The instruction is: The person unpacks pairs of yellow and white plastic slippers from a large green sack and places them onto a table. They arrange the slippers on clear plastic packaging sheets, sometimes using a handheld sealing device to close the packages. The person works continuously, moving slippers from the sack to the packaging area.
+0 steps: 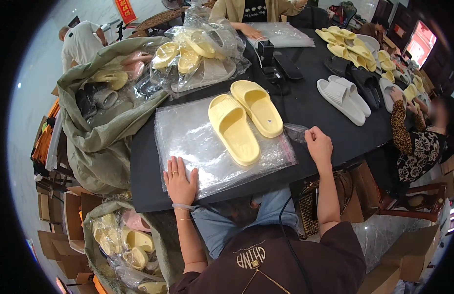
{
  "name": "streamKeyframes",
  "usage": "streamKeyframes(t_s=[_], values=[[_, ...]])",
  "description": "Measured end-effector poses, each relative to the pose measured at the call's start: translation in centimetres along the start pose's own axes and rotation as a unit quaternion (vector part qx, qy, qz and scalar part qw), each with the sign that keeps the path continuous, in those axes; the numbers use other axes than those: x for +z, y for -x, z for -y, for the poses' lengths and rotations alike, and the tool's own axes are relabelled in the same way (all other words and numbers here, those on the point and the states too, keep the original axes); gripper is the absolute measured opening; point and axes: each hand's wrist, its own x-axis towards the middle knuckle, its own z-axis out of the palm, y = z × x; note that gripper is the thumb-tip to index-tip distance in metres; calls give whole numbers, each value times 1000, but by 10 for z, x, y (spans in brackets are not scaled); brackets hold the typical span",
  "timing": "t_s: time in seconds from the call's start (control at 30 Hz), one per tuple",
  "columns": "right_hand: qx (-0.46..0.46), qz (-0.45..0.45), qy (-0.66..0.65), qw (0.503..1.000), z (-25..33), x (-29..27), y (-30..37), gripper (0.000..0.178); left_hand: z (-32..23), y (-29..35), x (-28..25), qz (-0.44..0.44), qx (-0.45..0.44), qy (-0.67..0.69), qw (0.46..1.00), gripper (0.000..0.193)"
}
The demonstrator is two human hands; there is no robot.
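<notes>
A pair of pale yellow slide sandals (235,128) lies soles down, side by side, on a stack of clear plastic bags (180,142) in front of me. My left hand (180,180) rests flat on the stack's near left corner, fingers spread, holding nothing. To the right of the sandals, my right hand (319,144) is closed, its fingertips pinching the stretched-out edge of a clear plastic bag (296,132). How many layers it pinches cannot be made out.
Bagged yellow and grey sandals (197,56) pile up beyond the stack. Green sacks (102,142) of bagged sandals stand left and below. Grey sandals (343,99), a phone (288,66) and a black box (266,51) lie on the black table (310,110). Co-workers stand across and sit right.
</notes>
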Motion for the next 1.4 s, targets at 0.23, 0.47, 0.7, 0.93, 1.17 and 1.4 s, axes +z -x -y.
streamKeyframes(t_s=[0.23, 0.47, 0.7, 0.93, 1.17, 1.4], values=[[-2, -12, 50, 999, -25, 4, -48, 23, -1, 0, -3, 4, -4, -3, 1000, 64], [3, 16, 82, 996, -49, 29, -78, 23, 2, -1, -1, -2, -1, 0, 1000, 64], [32, -24, 130, 991, -65, 43, -98, 24, 2, 0, 0, -2, 0, -1, 1000, 65], [67, -46, 182, 980, -89, 25, -108, 23, 4, 1, 1, -4, 2, 0, 1000, 65], [91, -85, 225, 966, -126, 10, -125, 25, 2, 1, 0, 1, 4, -9, 1000, 65], [110, -122, 273, 948, -166, -23, -156, 26, 3, 1, -1, 4, 2, -10, 1000, 63]])
